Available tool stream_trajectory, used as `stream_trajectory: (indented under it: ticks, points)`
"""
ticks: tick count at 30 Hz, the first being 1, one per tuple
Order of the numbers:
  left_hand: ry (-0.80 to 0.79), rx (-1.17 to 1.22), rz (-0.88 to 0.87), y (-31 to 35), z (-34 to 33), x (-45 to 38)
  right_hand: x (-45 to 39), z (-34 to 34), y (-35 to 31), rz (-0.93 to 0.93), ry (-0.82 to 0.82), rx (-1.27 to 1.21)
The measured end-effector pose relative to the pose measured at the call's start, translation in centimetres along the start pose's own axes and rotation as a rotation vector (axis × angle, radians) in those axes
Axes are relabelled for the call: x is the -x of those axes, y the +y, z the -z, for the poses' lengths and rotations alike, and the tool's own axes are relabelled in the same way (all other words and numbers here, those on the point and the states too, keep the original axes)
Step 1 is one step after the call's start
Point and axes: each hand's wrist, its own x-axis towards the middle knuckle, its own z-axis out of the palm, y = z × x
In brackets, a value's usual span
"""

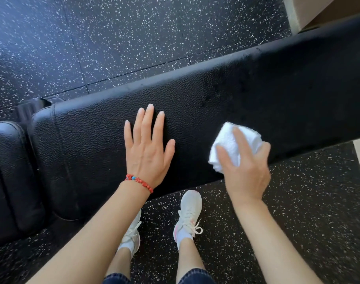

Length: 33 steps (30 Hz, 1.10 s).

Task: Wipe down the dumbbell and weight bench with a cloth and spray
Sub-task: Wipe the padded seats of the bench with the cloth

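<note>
No legible markings. On the weight bench (195, 111), the left hand (148, 148) lies flat, fingers straight; the right hand (244, 167) grips the white cloth (230, 140) beneath its fingers.

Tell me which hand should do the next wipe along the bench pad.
Right. The right hand already grips the white cloth at the near edge of the bench pad. The left hand lies flat on the pad with straight fingers and holds nothing, so it probably serves better as a brace.
</note>
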Motion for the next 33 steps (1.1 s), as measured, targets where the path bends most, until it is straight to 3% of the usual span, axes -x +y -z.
stream_trajectory:
  ticks: [7,15,19,24,27,33]
  points:
    - [0.002,0.007,0.058,2.2,-1.2,-1.6,0.0,-0.5,-0.5,0.313,-0.003,0.063]
    - [0.059,-0.008,0.041,1.7,-1.9,-1.4,-11.6,-2.9,-6.5,0.108,0.001,0.025]
    - [0.073,0.007,0.032,1.7,-1.8,-1.4,-9.0,-2.4,-5.3,0.139,0.032,0.053]
    - [0.049,-0.009,0.040,2.0,-1.3,-1.7,-3.2,-0.2,-2.7,0.085,-0.062,0.061]
    - [0.024,-0.003,0.044,2.0,-1.2,-1.7,-5.9,-0.3,-2.9,0.164,-0.041,0.080]
    - [0.003,0.033,0.061,3.3,-0.5,-2.4,-14.8,-1.5,-5.0,0.053,-0.002,0.076]
